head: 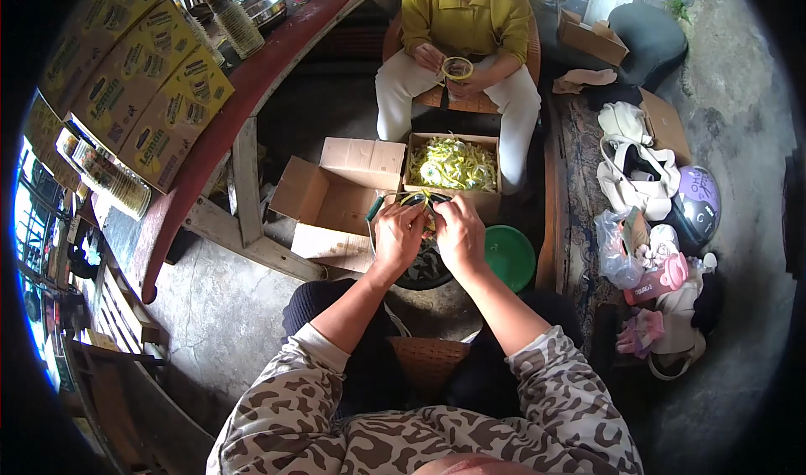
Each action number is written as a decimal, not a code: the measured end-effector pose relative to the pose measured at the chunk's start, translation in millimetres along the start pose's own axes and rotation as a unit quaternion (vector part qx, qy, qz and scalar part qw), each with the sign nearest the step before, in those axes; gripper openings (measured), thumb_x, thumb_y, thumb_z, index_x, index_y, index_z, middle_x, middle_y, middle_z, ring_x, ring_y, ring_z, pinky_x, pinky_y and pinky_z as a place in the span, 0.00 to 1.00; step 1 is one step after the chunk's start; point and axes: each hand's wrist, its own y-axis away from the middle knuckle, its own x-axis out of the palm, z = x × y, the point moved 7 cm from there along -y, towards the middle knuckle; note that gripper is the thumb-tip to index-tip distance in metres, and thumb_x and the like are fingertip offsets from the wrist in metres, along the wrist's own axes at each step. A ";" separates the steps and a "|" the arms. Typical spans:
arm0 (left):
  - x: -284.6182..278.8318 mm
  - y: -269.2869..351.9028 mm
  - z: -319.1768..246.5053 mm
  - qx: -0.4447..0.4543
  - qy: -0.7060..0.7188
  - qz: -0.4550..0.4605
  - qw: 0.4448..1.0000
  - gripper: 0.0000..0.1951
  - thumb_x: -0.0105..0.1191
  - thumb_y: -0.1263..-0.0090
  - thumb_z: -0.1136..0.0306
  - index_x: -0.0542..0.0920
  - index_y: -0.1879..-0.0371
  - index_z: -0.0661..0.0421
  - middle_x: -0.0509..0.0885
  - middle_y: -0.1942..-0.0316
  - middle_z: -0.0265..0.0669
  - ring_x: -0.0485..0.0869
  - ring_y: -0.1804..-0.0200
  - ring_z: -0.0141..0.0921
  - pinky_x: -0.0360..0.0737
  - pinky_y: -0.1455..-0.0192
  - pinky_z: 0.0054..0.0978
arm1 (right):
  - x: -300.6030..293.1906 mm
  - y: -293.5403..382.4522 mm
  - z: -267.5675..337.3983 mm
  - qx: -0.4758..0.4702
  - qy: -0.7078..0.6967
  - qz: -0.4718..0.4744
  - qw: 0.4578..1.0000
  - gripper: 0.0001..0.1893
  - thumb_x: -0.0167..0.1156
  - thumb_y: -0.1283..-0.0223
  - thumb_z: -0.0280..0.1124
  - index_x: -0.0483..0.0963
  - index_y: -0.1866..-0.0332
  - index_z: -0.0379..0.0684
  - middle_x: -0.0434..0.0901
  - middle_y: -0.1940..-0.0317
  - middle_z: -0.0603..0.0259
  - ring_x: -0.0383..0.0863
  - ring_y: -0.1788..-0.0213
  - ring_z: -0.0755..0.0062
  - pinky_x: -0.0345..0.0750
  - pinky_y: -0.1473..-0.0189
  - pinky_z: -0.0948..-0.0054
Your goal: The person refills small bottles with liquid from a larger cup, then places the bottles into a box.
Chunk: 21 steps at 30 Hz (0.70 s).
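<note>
Both hands meet in front of me above a dark bucket [423, 273]. My left hand [399, 232] has its fingertips pinched at a thin yellow-green strip [423, 194], and my right hand [459, 229] bends its fingers at the strip's other side. Between the hands a small multicoloured printed thing shows, mostly hidden by the fingers; whether it is a cup cannot be told. Just beyond stands a cardboard box [485, 199] filled with yellow-green strips [453, 163]. An open cardboard box [343, 201] with flaps spread is beside it, to the left.
A green plastic basin [509, 258] lies right of the bucket. Opposite sits a person in a yellow shirt [466, 9], holding a yellow-rimmed clear cup [457, 69]. At left, a red-edged table [208, 122] bears printed cartons [148, 110] and stacked cups [230, 18]. Bags [639, 179] and a helmet [696, 204] lie right.
</note>
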 end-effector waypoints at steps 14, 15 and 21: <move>10.6 8.4 -4.1 0.029 0.031 0.017 0.999 0.10 0.62 0.39 0.75 0.88 0.58 0.59 0.88 0.68 0.46 0.86 0.62 0.43 0.80 0.55 0.36 | 39.1 5.3 -65.0 0.140 -0.085 0.013 0.986 0.05 0.66 0.45 0.22 0.82 0.64 0.33 0.86 0.70 0.49 0.88 0.69 0.57 0.79 0.67 0.65; 9.9 8.6 2.3 0.006 0.048 0.012 0.999 0.11 0.62 0.39 0.76 0.87 0.57 0.60 0.88 0.66 0.46 0.87 0.61 0.43 0.80 0.54 0.36 | 38.2 5.0 -62.2 0.137 -0.087 0.016 0.987 0.05 0.66 0.45 0.22 0.82 0.64 0.33 0.86 0.70 0.49 0.88 0.69 0.57 0.79 0.67 0.65; 5.4 7.6 22.3 -0.061 0.065 0.030 0.996 0.14 0.59 0.40 0.76 0.83 0.54 0.63 0.87 0.61 0.48 0.87 0.58 0.46 0.82 0.53 0.38 | 38.7 6.3 -45.7 0.141 -0.124 0.087 0.978 0.05 0.65 0.47 0.23 0.82 0.64 0.38 0.83 0.68 0.51 0.84 0.64 0.51 0.79 0.60 0.59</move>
